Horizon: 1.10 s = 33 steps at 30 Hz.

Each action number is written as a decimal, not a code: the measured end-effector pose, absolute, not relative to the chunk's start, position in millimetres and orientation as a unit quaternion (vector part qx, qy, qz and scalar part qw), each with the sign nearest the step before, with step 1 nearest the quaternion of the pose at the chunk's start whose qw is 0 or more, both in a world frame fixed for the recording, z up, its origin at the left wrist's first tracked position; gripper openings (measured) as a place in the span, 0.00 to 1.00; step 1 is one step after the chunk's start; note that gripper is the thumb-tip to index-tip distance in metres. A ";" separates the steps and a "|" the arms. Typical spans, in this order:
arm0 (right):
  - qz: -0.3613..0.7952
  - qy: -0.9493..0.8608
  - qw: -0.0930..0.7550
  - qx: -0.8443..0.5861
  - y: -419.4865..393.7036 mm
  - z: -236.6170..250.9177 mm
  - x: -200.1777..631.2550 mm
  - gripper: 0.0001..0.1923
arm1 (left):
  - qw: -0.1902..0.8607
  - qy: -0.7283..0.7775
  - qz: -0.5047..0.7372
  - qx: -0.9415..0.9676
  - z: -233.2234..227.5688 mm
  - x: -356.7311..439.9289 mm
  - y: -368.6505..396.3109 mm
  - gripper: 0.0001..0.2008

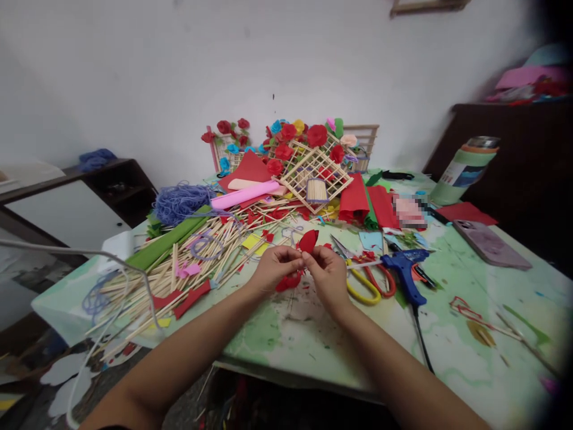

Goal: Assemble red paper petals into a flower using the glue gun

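While the pointed red paper petal [308, 241] points upward above the green-and-white table cover [322, 352], the left hand [276, 266] and the right hand [329, 278] pinch at its lower end, thumbs against fingers. Near the right hand lie yellow and red looped scissor handles [366, 300], then a blue plastic glue gun [406, 275].

Your bare left forearm [197, 343] slants up from the lower left and your bare right forearm [398, 352] from the lower right, both angled inward. Your left hand [276, 267] and right hand [329, 276] sit close together, thumbs [293, 265] pointing toward each other, fingers [332, 255] curled into a pinch on each side.
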State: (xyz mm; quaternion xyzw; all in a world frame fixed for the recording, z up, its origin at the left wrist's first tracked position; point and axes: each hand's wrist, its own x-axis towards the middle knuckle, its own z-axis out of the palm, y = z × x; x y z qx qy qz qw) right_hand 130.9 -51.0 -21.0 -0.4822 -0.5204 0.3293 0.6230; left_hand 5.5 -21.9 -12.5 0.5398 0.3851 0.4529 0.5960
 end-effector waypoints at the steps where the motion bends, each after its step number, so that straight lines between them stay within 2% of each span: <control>1: 0.334 -0.512 0.626 -0.485 -50.2 -20.5 131.0 0.11 | 0.594 0.388 0.454 0.540 -14.0 5.8 -21.5 0.16; 10: 0.333 -0.505 0.615 -0.506 -47.7 -20.5 132.0 0.11 | 0.617 0.356 0.443 0.544 -17.3 6.5 -23.3 0.15; 17: 0.374 -0.489 0.628 -0.477 -46.7 -24.6 130.0 0.11 | 0.619 0.361 0.464 0.521 -18.2 8.2 -24.3 0.13; 33: 0.324 -0.515 0.615 -0.501 -49.9 -24.0 130.0 0.11 | 0.667 0.355 0.469 0.456 -17.6 10.9 -25.1 0.14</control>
